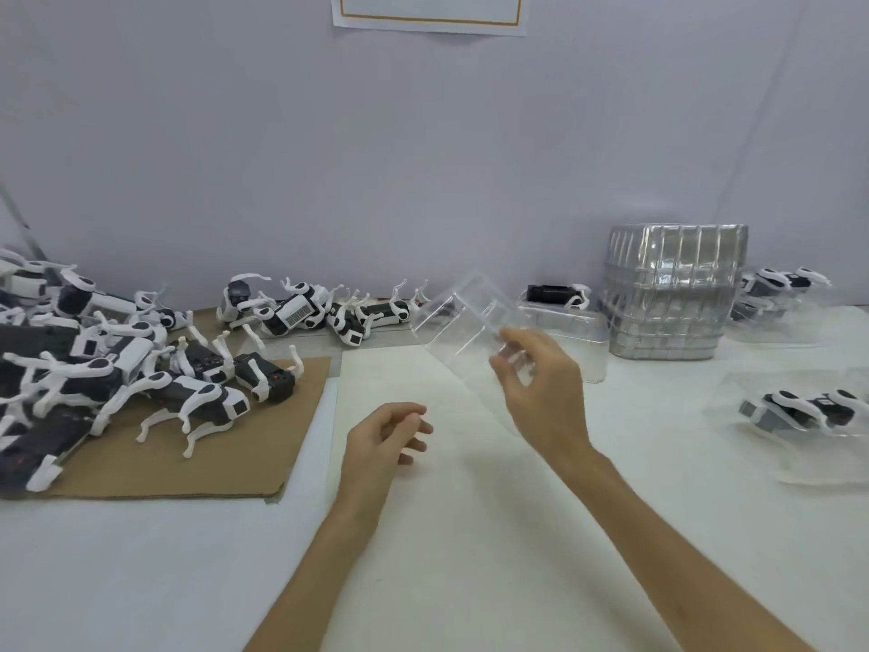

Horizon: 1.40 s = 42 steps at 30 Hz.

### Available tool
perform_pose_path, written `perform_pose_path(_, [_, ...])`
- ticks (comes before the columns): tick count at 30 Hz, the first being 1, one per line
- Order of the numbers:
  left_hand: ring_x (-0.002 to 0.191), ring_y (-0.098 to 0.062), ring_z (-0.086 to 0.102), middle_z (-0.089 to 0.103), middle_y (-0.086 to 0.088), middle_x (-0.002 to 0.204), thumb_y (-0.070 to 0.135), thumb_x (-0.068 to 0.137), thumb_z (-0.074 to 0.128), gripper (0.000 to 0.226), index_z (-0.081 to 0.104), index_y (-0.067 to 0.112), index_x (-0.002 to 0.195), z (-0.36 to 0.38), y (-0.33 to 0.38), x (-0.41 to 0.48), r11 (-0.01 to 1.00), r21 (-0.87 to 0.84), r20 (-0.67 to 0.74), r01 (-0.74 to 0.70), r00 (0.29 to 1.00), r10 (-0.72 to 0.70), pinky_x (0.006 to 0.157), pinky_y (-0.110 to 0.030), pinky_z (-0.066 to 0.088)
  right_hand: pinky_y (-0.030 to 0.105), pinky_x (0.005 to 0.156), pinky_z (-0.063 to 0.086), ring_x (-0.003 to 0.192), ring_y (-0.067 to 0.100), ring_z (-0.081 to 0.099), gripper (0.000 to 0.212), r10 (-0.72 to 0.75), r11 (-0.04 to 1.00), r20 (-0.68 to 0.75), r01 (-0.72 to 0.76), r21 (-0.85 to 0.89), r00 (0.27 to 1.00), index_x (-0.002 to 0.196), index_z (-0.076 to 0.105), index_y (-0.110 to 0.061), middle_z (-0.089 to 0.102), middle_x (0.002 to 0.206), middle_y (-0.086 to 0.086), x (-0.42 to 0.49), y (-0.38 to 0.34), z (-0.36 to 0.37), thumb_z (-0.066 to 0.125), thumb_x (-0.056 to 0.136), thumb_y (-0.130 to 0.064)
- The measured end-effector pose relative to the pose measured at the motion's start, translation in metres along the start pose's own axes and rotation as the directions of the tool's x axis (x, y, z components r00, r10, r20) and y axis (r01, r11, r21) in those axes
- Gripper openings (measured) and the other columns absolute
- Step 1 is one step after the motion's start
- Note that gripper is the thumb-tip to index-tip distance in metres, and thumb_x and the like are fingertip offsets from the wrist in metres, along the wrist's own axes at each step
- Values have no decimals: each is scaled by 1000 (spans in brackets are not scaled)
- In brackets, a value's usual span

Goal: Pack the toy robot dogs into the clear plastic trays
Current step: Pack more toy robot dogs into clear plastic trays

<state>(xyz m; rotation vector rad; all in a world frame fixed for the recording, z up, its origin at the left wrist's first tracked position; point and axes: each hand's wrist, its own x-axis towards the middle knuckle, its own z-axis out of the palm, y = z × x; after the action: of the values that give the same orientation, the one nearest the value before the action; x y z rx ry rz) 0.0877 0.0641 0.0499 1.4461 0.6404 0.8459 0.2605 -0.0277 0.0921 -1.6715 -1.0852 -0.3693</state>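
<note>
Right hand (541, 392) holds one clear tray (465, 322) up off the table (470, 534), thumb and fingers pinching its near corner, so the tray sticks up and away to the left of the fingertips, tilted. Left hand (381, 440) is low over the table, fingers loosely curled, nothing in them. The tray looks like thin moulded plastic: very light, bendy, probably slick, likely to buckle if squeezed mid-wall, so the rim or a corner is the better place to hold. Toy dogs (117, 369) lie heaped on cardboard (282, 440) well to the left of the left fingers, the nearest one (197, 402) closest to them. They look like hard plastic, light but heavier than the tray, with thin white legs that could snag or snap; take one by the blocky body, not the legs. Stack of trays (672, 294) stands beyond the right fingers to the right, and a packed dog (809, 409) lies further right. Judged step: tray in hand, dog not yet fetched.
</note>
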Motion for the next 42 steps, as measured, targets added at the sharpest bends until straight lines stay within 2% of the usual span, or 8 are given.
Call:
perform_pose_path(4, [93,-15,70,75,-1,103,21,98,60,14,70,19,108,5,2,-4,995,-94,133,38,991,-25,80,-29,53,7,77,40,87,3,61,27,33,990,39,-39,138,999,111,69,-24,65,92,-18,-38,-12,11,74,86,-14])
perform_pose_path(8, [92,-21,71,75,-9,102,18,99,58,16,72,17,107,5,7,-4,984,-173,170,33,985,-4,80,-29,54,11,75,44,87,7,63,33,80,950,63,-95,299,995,105,64,-36,65,95,-12,-45,-20,6,73,87,-10])
perform_pose_path(14, [102,-32,72,73,-15,112,24,95,60,23,74,15,111,9,6,-7,956,-283,292,74,956,12,82,-26,56,15,78,48,92,12,65,23,136,903,171,-193,383,976,106,69,-23,69,92,-8,-52,-18,4,75,86,-12])
perform_pose_path(21, [95,-28,74,76,-14,101,20,91,63,16,78,16,88,16,3,-6,948,-319,175,20,984,38,77,-27,58,16,78,47,86,10,64,18,136,910,213,-207,360,968,93,68,-26,68,86,-13,-51,-20,4,81,81,-24])
perform_pose_path(27, [92,-32,75,76,-16,101,12,96,60,14,70,2,99,15,2,-6,967,-254,137,8,990,28,73,-26,58,22,77,51,81,14,65,18,118,915,228,-195,352,967,90,65,-35,69,85,-13,-53,-25,4,79,83,-26])
perform_pose_path(35, [84,-32,76,77,-15,93,9,94,63,11,73,5,92,19,3,-9,974,-228,58,-11,998,25,66,-24,57,18,77,50,82,8,66,28,78,940,207,-141,309,975,88,60,-44,69,86,-20,-54,-27,2,78,84,-23])
perform_pose_path(40, [76,-31,75,77,-15,85,12,88,72,10,73,5,81,18,6,-8,979,-206,12,-2,1000,5,61,-25,57,25,75,52,78,10,66,17,94,943,217,-157,294,972,91,66,-27,69,80,-12,-53,-26,4,79,83,-18])
perform_pose_path(42, [62,-28,72,72,-13,68,18,75,83,31,57,6,63,18,7,-6,979,-204,-80,19,996,-36,56,-26,57,23,73,52,77,8,65,18,112,935,213,-175,308,971,91,67,-26,69,80,-14,-51,-25,3,80,82,-16])
